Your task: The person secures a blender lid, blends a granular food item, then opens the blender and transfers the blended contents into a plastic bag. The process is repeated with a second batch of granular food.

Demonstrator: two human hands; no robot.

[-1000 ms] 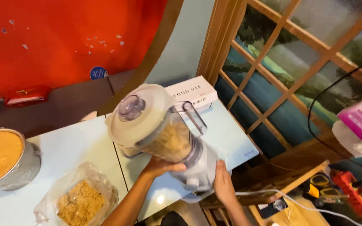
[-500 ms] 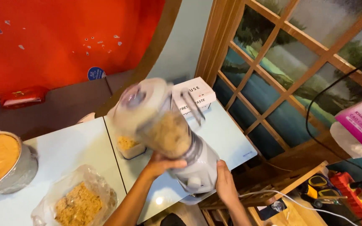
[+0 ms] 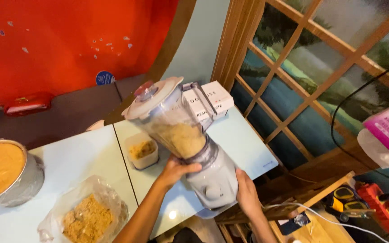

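Behind tilted blender (image 3: 190, 148), white box (image 3: 208, 101), both hands' fingers (image 3: 190, 168) gripping blender.

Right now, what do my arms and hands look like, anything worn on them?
Both are bare. The left hand and forearm show no sleeve, glove, watch or ring as far as the frame reaches. The right hand and wrist are also uncovered, with no glove or band in view. Upper arms lie outside the picture.
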